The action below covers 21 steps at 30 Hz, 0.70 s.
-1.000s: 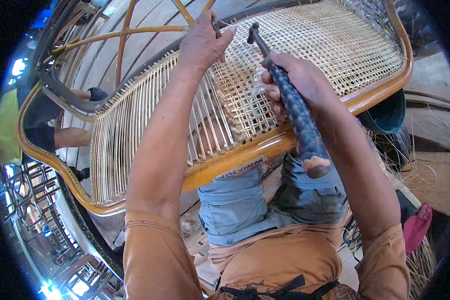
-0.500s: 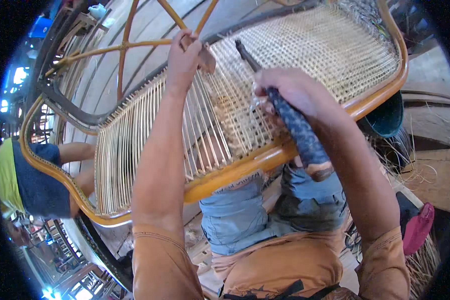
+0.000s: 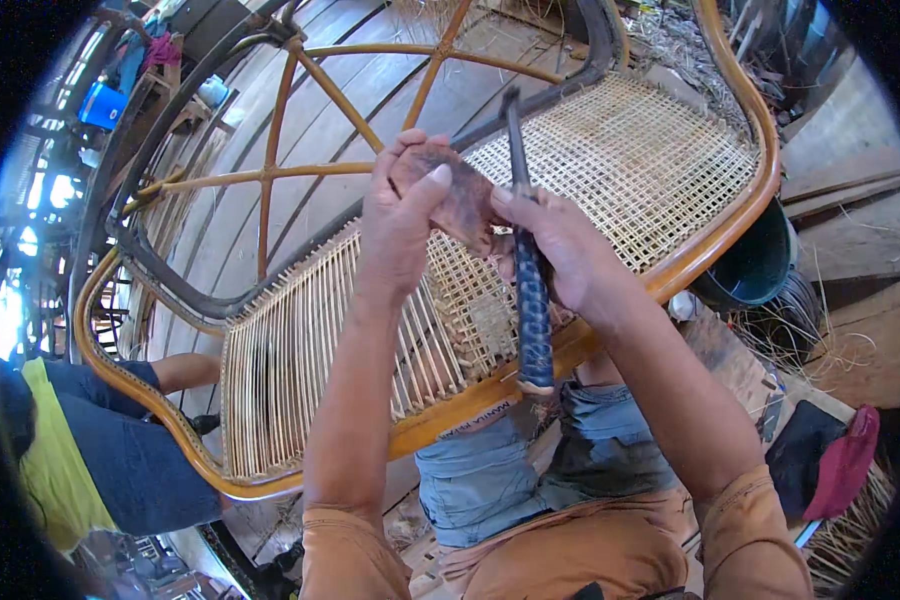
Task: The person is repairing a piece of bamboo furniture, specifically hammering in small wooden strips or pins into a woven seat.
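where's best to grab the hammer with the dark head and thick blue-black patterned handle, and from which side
Likely the thick, blue-black patterned lower handle, from the near, body side: it sticks out bare below the right hand toward the body, offering a fuller grip, while the slim dark neck points away.

Your left hand [image 3: 395,215] grips a flat reddish-brown piece [image 3: 457,200]; your right hand [image 3: 567,250] holds a slim blue-black-handled tool [image 3: 534,325] over pale woven cane [image 3: 660,150].
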Tool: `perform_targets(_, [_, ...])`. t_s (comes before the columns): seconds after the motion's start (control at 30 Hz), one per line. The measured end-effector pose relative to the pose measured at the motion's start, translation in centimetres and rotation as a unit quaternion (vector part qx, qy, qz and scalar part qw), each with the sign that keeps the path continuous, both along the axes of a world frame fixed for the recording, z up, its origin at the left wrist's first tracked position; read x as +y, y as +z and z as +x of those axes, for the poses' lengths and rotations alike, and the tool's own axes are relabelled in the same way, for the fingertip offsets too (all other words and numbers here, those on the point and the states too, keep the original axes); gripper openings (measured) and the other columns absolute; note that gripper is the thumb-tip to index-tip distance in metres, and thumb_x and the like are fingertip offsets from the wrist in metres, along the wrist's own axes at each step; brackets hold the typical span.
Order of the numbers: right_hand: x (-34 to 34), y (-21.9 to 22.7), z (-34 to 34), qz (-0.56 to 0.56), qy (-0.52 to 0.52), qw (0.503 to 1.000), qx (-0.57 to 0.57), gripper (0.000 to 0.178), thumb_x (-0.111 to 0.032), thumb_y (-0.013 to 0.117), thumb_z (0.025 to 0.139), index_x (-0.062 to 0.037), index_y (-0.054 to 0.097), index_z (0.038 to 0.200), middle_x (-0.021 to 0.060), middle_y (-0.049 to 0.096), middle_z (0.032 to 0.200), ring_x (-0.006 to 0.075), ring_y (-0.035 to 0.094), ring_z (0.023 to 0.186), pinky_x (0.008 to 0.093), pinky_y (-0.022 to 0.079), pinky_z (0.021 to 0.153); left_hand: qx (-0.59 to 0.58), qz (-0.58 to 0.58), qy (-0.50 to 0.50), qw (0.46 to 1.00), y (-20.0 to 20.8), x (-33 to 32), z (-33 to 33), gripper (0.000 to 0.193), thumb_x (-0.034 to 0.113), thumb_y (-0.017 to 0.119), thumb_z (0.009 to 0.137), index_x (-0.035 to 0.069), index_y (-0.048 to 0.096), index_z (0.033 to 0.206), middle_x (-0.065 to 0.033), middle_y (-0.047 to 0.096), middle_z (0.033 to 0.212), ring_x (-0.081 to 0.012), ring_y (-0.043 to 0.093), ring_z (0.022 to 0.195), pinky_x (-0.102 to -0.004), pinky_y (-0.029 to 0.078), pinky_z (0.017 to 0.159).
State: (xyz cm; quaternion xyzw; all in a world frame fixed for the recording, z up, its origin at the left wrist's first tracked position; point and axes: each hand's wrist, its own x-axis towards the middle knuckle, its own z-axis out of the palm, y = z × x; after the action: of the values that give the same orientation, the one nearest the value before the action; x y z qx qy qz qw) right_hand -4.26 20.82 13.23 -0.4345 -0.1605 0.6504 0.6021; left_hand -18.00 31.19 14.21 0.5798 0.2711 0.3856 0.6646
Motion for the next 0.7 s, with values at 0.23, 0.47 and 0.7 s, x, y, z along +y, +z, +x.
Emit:
perform_targets(0.23, [2.0, 0.9, 1.1, -0.030, 0.057, 0.997, -0.035, 0.022, -0.020, 0.063, 0.082, -0.0010, 0.055, 0.089, 0.0079, 0.056, 0.067, 0.0170, 0.056, 0.051, 0.0274, 0.046, 0.045, 0.207, 0.220, 0.057, 0.952, 2.8, -0.5, 1.4, 0.074, 0.028, 0.073, 0.073, 0.001, 0.031, 0.128, -0.0118, 0.048, 0.111, -0.0170, 0.053, 0.086, -0.0285, 0.046, 0.077])
perform_targets(0.47, [1.6, 0.0, 1.9, -0.056, 0.136, 0.923, -0.357, 0.025, -0.022, 0.060, 0.080, -0.0002, 0.054, 0.091, 0.0050, 0.055, 0.074, 0.0102, 0.054, 0.056, 0.0227, 0.045, 0.048, 0.398, 0.253, 0.064, 0.879, -3.6, 7.4, -2.4, 0.077, 0.033, 0.075, 0.070, 0.004, 0.033, 0.128, -0.0135, 0.054, 0.097, -0.0228, 0.056, 0.088, -0.0334, 0.045, 0.082])
perform_targets(0.7, [0.8, -1.8, -0.6, -0.054, 0.056, 0.979, -0.186, 0.023, -0.024, 0.054, 0.089, -0.0076, 0.050, 0.104, 0.0007, 0.048, 0.072, 0.0068, 0.048, 0.051, 0.0219, 0.043, 0.042, 0.412, 0.249, 0.033, 0.876, -9.3, 10.9, -3.2, 0.070, 0.029, 0.071, 0.075, 0.004, 0.033, 0.128, -0.0131, 0.053, 0.103, -0.0211, 0.055, 0.085, -0.0338, 0.047, 0.075])
